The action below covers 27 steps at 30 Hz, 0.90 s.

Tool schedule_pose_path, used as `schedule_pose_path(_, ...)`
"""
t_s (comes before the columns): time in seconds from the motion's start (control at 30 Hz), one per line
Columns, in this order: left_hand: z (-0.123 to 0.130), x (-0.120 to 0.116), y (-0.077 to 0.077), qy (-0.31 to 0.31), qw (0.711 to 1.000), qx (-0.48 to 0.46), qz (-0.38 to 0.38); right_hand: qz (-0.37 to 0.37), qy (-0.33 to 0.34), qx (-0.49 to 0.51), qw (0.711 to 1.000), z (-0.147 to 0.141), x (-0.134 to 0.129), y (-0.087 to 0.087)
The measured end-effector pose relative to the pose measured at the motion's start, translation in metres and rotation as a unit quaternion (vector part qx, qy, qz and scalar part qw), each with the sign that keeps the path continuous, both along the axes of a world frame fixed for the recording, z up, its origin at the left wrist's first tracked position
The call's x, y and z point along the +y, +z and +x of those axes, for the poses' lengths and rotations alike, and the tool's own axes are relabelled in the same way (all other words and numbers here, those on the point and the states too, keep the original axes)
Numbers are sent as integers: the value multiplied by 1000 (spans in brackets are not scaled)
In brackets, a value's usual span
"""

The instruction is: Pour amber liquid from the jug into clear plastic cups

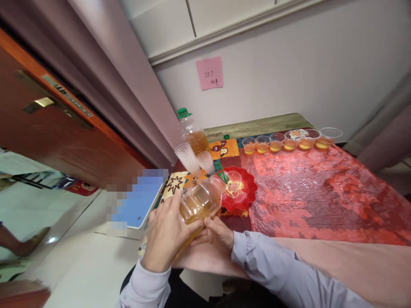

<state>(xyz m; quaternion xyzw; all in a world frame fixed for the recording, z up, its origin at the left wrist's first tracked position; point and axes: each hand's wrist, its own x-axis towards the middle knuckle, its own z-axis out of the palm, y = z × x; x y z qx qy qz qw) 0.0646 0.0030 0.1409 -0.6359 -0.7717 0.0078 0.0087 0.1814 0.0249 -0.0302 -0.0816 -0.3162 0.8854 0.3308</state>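
A pink note [209,73] with "357" on it is stuck to the pale wall [272,72], above the back edge of the table [257,124]. A shiny red cloth [308,192] goes over to the table's right edge. A long purple curtain [135,81] hangs past the back left corner. Next to it is a brown door [64,128] with a handle [40,104]. Past the left edge is a flat blue thing [138,201], partly blurred, over a pale floor [83,256].

Prob. home, w/ mauve curtain [128,81], wood door [64,145], tiled flr [80,261]
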Motion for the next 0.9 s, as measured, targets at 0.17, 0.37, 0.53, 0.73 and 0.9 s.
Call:
schedule_pose_path(0.17,2,1,2,2,1000,3,-4,0,7,-1,1000,0,1,1)
schedule_pose_path(0.37,4,1,3,-1,1000,1,-3,-4,8,-1,1000,-1,1,1)
schedule_pose_path(0.53,5,2,6,2,1000,-3,-16,-8,9,0,1000,-1,1,4)
schedule_pose_path(0.73,6,2,6,-1,1000,10,-12,-12,9,2,1000,1,0,8)
schedule_pose_path(0.9,5,2,5,-4,1000,20,-12,-15,9,4,1000,0,1,8)
